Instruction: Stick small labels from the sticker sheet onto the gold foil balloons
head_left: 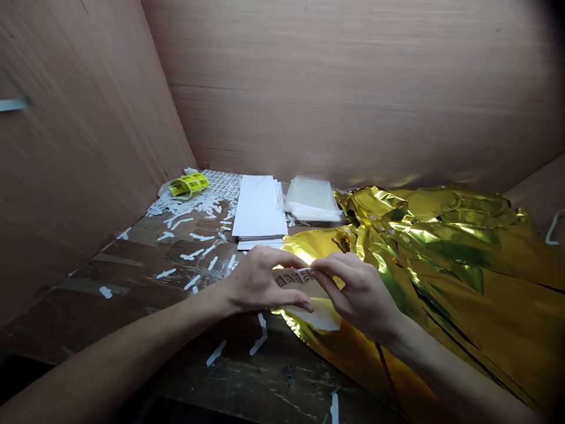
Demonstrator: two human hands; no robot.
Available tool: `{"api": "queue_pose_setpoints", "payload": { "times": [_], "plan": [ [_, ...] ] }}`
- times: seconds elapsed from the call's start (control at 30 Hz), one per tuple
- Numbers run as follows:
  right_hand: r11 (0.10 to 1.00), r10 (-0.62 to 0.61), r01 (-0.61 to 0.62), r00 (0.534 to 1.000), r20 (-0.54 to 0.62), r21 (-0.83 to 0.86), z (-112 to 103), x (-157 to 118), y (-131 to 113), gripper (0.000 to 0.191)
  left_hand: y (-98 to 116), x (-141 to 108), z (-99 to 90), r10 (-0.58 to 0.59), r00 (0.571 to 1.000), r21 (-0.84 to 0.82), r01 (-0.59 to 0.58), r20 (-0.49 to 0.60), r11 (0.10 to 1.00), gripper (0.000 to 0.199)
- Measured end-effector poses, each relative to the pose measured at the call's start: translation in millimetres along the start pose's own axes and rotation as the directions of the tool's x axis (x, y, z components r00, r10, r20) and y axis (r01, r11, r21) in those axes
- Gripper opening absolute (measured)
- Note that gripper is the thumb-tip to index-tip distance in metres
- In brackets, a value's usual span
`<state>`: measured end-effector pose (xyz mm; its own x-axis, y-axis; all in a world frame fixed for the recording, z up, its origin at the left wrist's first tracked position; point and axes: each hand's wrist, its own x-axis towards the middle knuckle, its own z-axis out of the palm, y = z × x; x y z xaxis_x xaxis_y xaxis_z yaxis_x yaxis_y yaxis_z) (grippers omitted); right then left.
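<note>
A small strip of printed stickers [293, 277] is held up between my two hands over the gold foil. My left hand [265, 280] has its fingers around the strip's left end, the thumb stretched out below it. At the strip's right end, the thumb and forefinger of my right hand [348, 285] pinch the edge. Beneath them, a translucent whitish sheet [324, 312] lies on the gold foil [441, 265], which spreads crumpled across the right side.
White cards [259, 206] and a stack of clear sleeves [312, 197] lie at the back. Left of them are a yellow label roll [189, 185], a sticker sheet [222, 183] and white paper scraps [194, 205] strewn over the table [145, 259]. Wooden panels enclose the table.
</note>
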<state>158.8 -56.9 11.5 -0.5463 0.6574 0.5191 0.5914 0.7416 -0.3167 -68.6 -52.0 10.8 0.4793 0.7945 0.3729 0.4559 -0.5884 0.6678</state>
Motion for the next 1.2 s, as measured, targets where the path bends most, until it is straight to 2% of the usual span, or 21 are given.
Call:
{"api": "queue_pose_setpoints", "payload": {
  "times": [0.1, 0.2, 0.33, 0.47, 0.63, 0.83, 1.07, 1.2],
  "plan": [
    [0.999, -0.032, 0.032, 0.998, -0.048, -0.006, -2, -4, -5, 0.014, 6, -2, 6.7, 0.022, 0.997, 0.063, -0.017, -0.076, 0.998, 0.025],
    [0.999, -0.031, 0.028, 0.995, -0.090, -0.034, -1, -6, -7, 0.015, 9, -2, 8.7, 0.008, 0.994, 0.034, -0.004, -0.111, 0.999, 0.022],
    [0.999, -0.010, 0.008, 0.996, -0.084, -0.031, 1, -9, -7, 0.017, 13, -1, 6.7, -0.099, 0.993, -0.059, 0.096, -0.056, 0.994, 0.027],
    [1.000, -0.005, 0.004, 0.997, -0.078, -0.013, 2, -10, -10, 0.016, 17, 0, 6.2, -0.239, 0.971, -0.174, 0.236, 0.005, 0.956, 0.025],
    [1.000, -0.021, 0.024, 0.993, -0.114, 0.020, 0, -10, -11, 0.011, 16, 1, 8.3, -0.281, 0.958, -0.346, 0.284, 0.059, 0.894, 0.023],
    [0.989, 0.082, -0.064, 0.988, -0.129, 0.137, 1, -10, -13, 0.007, 14, 0, 11.4, -0.338, 0.938, -0.407, 0.341, 0.081, 0.848, 0.025],
    [0.924, 0.266, -0.257, 0.964, 0.006, 0.284, 4, -9, -14, 0.011, 11, 0, 12.9, -0.369, 0.922, -0.427, 0.383, 0.119, 0.819, 0.022],
    [0.916, 0.291, -0.285, 0.956, 0.021, 0.281, 6, -9, -14, 0.012, 11, 1, 15.4, -0.380, 0.916, -0.478, 0.392, 0.125, 0.786, 0.016]
  ]
}}
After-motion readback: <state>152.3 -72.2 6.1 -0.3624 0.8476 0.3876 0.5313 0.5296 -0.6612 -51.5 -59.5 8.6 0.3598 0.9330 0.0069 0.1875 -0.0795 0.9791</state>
